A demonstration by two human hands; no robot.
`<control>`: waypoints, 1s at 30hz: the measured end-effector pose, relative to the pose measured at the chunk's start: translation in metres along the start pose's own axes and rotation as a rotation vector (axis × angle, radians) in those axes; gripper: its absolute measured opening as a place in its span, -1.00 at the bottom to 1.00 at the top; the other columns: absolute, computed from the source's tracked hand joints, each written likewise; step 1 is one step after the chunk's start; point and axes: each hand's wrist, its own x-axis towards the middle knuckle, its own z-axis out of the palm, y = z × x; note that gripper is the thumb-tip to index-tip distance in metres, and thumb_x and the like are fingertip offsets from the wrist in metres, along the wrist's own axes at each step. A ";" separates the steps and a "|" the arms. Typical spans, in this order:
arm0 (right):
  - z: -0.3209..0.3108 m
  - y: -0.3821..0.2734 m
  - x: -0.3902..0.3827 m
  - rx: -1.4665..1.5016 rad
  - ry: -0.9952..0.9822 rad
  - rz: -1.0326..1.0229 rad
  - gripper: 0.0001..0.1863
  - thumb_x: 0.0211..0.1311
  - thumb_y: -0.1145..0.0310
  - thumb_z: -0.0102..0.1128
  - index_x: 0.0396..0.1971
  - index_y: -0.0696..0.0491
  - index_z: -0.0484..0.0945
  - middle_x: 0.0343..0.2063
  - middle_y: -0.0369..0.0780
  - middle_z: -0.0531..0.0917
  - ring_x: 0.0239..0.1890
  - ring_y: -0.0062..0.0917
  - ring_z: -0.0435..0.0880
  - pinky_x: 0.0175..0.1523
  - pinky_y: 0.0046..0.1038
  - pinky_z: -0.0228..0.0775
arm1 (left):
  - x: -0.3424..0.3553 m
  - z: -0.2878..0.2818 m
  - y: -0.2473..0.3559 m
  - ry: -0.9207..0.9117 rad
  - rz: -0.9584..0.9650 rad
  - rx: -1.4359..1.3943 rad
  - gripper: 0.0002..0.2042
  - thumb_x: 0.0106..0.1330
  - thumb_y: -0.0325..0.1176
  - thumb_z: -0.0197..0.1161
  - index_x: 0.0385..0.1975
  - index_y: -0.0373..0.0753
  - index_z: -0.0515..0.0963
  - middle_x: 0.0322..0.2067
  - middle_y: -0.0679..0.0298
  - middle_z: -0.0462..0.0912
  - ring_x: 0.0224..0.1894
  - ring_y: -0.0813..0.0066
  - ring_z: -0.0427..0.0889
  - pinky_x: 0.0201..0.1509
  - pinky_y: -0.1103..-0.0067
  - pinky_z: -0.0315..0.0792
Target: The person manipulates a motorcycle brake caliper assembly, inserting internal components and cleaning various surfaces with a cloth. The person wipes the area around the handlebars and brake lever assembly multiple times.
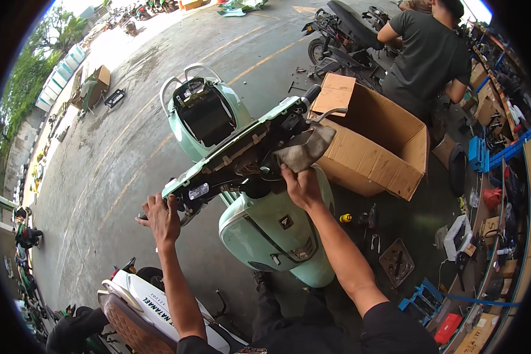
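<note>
In front of me stands a mint-green scooter (262, 221) with its handlebar (289, 124) partly uncovered, so dark parts and cables show. My left hand (161, 221) is closed around the grip at the handlebar's left end. A crumpled grey-beige rag (305, 150) is pinched in my right hand (302, 187), against the right half of the handlebar. Beyond the rag the right brake lever (330, 114) sticks out. The fingers behind the rag are partly hidden. Past the handlebar sits the scooter's light-green front section (236, 109), with a dark opening.
An open cardboard box (366, 156) stands just right of the scooter. A person in a dark shirt (428, 56) crouches by a stripped motorcycle (348, 29). Tools and a parts tray (396, 262) lie at right. A white scooter (150, 307) is close at lower left.
</note>
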 end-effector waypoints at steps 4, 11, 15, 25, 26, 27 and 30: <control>-0.011 -0.043 0.013 -0.189 0.235 -0.332 -0.65 0.31 0.18 0.14 -0.34 0.19 0.70 -0.30 0.06 0.72 -0.11 -0.02 0.70 0.04 -0.17 0.53 | 0.000 0.000 0.012 0.000 0.022 0.012 -0.45 0.51 0.17 -0.21 0.00 -0.21 0.50 -0.04 0.17 0.45 0.22 0.08 0.34 0.32 -0.38 -0.26; 0.005 -0.046 0.038 -1.120 -0.151 -0.111 -0.67 0.24 0.14 0.18 -0.54 0.06 0.73 -0.53 -0.02 0.72 -0.41 -0.10 0.76 -0.27 -0.13 0.59 | -0.008 -0.003 0.025 -0.018 0.011 -0.028 -0.45 0.45 0.19 -0.09 0.02 -0.21 0.50 -0.02 0.19 0.45 0.23 0.12 0.34 0.35 -0.36 -0.28; 0.013 -0.047 0.013 -1.072 -0.230 -0.164 -0.63 0.20 0.08 0.22 -0.55 0.09 0.73 -0.54 -0.01 0.71 -0.41 -0.06 0.75 -0.24 -0.11 0.58 | -0.002 -0.008 0.020 -0.019 0.002 -0.036 -0.44 0.43 0.21 -0.07 0.03 -0.20 0.51 -0.02 0.19 0.46 0.24 0.14 0.34 0.36 -0.35 -0.28; -0.010 -0.038 0.031 -0.999 -0.260 -0.203 -0.57 0.19 -0.03 0.22 -0.59 0.05 0.72 -0.61 -0.07 0.70 -0.43 -0.16 0.74 -0.11 -0.14 0.54 | 0.001 -0.002 0.019 0.002 -0.001 -0.063 -0.41 0.39 0.27 -0.02 -0.01 -0.18 0.54 -0.01 0.24 0.47 0.25 0.19 0.34 0.38 -0.35 -0.32; -0.012 -0.034 0.030 -1.021 -0.288 -0.239 -0.56 0.20 -0.04 0.21 -0.58 0.05 0.72 -0.61 -0.07 0.70 -0.43 -0.16 0.74 -0.09 -0.15 0.53 | 0.001 -0.001 0.019 -0.005 -0.008 -0.061 -0.40 0.39 0.29 -0.03 -0.01 -0.17 0.55 -0.01 0.25 0.48 0.25 0.19 0.34 0.38 -0.35 -0.33; -0.012 -0.032 0.030 -1.014 -0.282 -0.241 -0.56 0.20 -0.04 0.21 -0.58 0.05 0.72 -0.61 -0.07 0.70 -0.43 -0.16 0.74 -0.09 -0.15 0.53 | 0.000 -0.005 0.021 0.001 -0.005 -0.055 -0.40 0.39 0.29 -0.03 -0.01 -0.17 0.55 -0.01 0.25 0.48 0.25 0.19 0.34 0.38 -0.35 -0.33; -0.008 -0.032 0.030 -0.965 -0.289 -0.250 -0.55 0.23 -0.05 0.19 -0.57 0.04 0.73 -0.60 -0.06 0.70 -0.43 -0.16 0.74 -0.05 -0.14 0.52 | -0.010 -0.018 0.028 0.090 -0.006 -0.078 -0.55 0.43 0.09 0.07 -0.01 -0.20 0.54 0.01 0.17 0.47 0.22 0.12 0.37 0.41 -0.20 -0.16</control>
